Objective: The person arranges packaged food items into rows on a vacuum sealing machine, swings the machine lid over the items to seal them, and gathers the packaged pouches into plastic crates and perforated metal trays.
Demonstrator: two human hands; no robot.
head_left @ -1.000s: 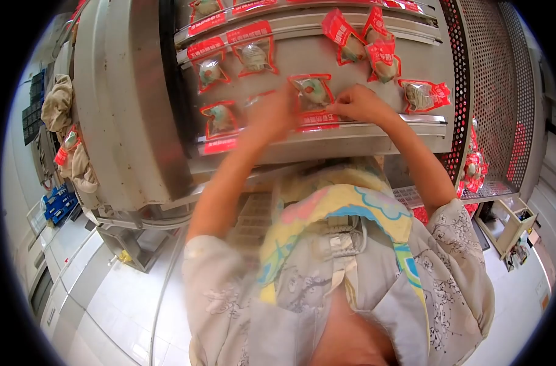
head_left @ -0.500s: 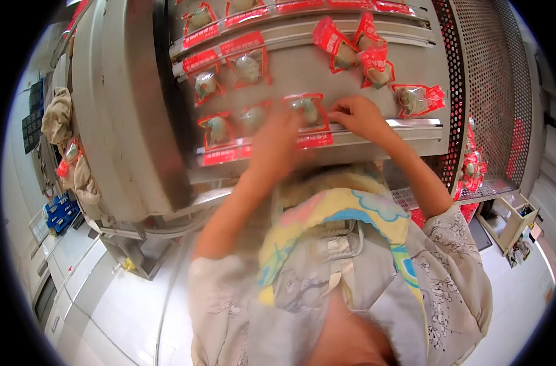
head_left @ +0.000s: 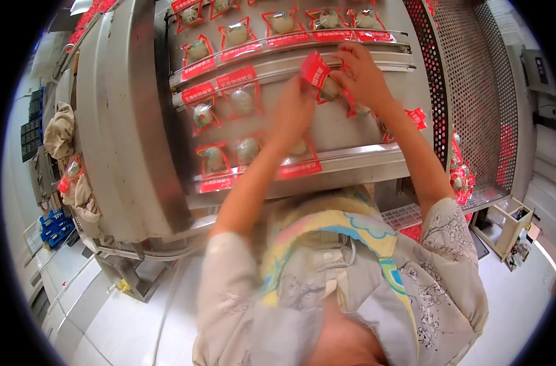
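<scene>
My left hand (head_left: 294, 111), blurred, has its fingertips closed at the edge of a clear packet with a red printed end (head_left: 316, 69). A pale round, egg-like item shows inside it. My right hand (head_left: 364, 79) is curled over the right side of that small cluster, its fingers bent on a packet; part of the cluster is hidden beneath. Another red-edged packet (head_left: 358, 110) lies just under my right palm. To the left, similar packets (head_left: 241, 99) lie on the metal surface, and one packet (head_left: 299, 152) is partly behind my left forearm.
Several packets sit in a row along metal bars (head_left: 283, 24) farther back. One packet (head_left: 412, 119) is near the right edge. A perforated metal guard (head_left: 473, 79) stands at the right, with more red packets (head_left: 461, 177) beside it. A wide metal housing (head_left: 122, 122) bounds the left.
Both hands have moved away from the front row, up to the loose cluster of packets. The view has shifted, so more of the back row shows.
</scene>
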